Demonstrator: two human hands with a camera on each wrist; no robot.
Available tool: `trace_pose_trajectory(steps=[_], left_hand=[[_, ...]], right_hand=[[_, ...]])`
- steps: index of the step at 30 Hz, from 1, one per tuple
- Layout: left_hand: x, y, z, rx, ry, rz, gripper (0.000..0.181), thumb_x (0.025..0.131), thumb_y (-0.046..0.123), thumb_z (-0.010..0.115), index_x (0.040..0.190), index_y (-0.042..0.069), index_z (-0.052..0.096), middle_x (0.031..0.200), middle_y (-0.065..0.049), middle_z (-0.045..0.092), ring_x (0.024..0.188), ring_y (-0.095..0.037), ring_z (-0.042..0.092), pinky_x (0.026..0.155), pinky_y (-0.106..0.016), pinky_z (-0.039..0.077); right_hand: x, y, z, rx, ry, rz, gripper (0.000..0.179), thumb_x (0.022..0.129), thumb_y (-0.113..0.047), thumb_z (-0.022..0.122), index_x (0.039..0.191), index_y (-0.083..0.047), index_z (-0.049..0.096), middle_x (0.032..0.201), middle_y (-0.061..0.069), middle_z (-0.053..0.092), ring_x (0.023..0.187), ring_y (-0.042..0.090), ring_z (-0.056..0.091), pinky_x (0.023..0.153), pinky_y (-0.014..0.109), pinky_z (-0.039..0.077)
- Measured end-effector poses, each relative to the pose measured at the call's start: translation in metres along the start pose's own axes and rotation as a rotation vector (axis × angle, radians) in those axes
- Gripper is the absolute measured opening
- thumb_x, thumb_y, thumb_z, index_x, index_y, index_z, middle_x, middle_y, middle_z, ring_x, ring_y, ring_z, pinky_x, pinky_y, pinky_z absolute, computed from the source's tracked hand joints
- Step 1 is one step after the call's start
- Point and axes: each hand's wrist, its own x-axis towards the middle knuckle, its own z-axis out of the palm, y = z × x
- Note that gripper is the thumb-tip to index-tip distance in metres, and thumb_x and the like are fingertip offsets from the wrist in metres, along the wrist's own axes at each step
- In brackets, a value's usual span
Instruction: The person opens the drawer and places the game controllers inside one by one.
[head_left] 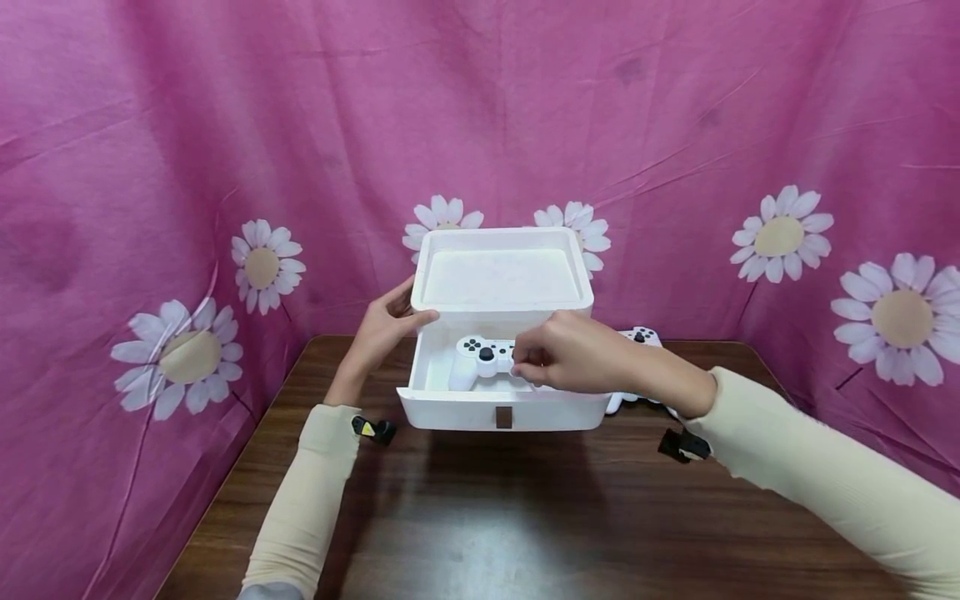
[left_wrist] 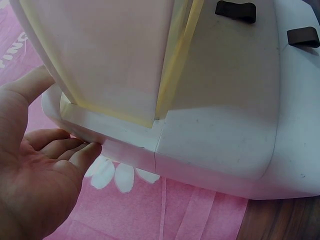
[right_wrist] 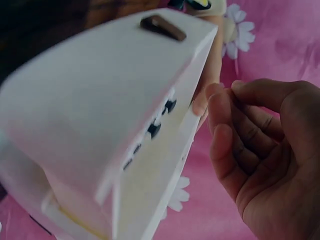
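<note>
A white drawer box stands on the table with a drawer pulled out towards me. Inside lies a white game controller with black thumbsticks; its right part is hidden by my right hand. That hand hovers over the drawer with loosely curled fingers, and the right wrist view shows thumb and index tips close together, nothing visible between them. My left hand holds the box's left side, thumb at the front edge and fingers against the side wall.
A second white controller lies on the table right of the box, partly behind my right forearm. The drawer front has a brown tab. A brown wooden table spreads out in front; a pink flowered cloth hangs behind.
</note>
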Motion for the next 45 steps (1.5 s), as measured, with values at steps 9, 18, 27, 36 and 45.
trace_pose_trajectory(steps=[9, 18, 27, 36, 45], left_hand=[[0.0, 0.0, 0.0, 0.011, 0.005, -0.011, 0.084, 0.09, 0.026, 0.088, 0.163, 0.022, 0.046, 0.163, -0.005, 0.053, 0.143, -0.023, 0.059, 0.103, -0.029, 0.058], [0.001, -0.001, 0.001, 0.021, 0.005, -0.01, 0.084, 0.09, 0.029, 0.089, 0.163, 0.025, 0.047, 0.162, -0.004, 0.054, 0.142, -0.023, 0.059, 0.099, -0.027, 0.059], [0.001, -0.002, 0.0, 0.017, 0.003, -0.019, 0.084, 0.09, 0.027, 0.089, 0.163, 0.024, 0.046, 0.163, -0.004, 0.053, 0.143, -0.023, 0.058, 0.102, -0.031, 0.059], [0.001, 0.0, 0.001, 0.016, 0.006, -0.022, 0.085, 0.09, 0.027, 0.089, 0.163, 0.024, 0.046, 0.163, -0.004, 0.053, 0.143, -0.023, 0.059, 0.104, -0.034, 0.059], [0.0, 0.001, 0.0, 0.022, 0.013, -0.039, 0.088, 0.089, 0.029, 0.089, 0.164, 0.022, 0.044, 0.165, -0.005, 0.051, 0.144, -0.024, 0.057, 0.109, -0.042, 0.056]], right_hand=[[-0.031, -0.005, 0.026, 0.031, 0.119, 0.029, 0.012, 0.096, -0.015, 0.079, 0.085, -0.019, 0.077, 0.065, -0.018, 0.057, 0.057, -0.005, 0.044, 0.054, 0.019, 0.044], [-0.053, -0.012, 0.054, 0.07, 0.255, 0.094, 0.012, 0.095, -0.011, 0.08, 0.086, -0.017, 0.077, 0.064, -0.02, 0.058, 0.059, -0.008, 0.047, 0.055, 0.018, 0.046], [-0.072, -0.018, 0.086, 0.24, 0.284, 0.226, 0.008, 0.098, -0.007, 0.076, 0.096, -0.013, 0.081, 0.077, -0.009, 0.076, 0.062, -0.004, 0.066, 0.057, 0.019, 0.056], [-0.076, -0.019, 0.115, 0.571, 0.274, 0.395, 0.021, 0.101, -0.01, 0.073, 0.117, 0.002, 0.077, 0.104, 0.014, 0.081, 0.074, 0.014, 0.079, 0.065, 0.024, 0.064], [-0.07, -0.024, 0.132, 0.982, 0.324, 0.352, 0.03, 0.105, 0.001, 0.062, 0.128, 0.021, 0.061, 0.119, 0.037, 0.072, 0.088, 0.018, 0.081, 0.077, 0.038, 0.067]])
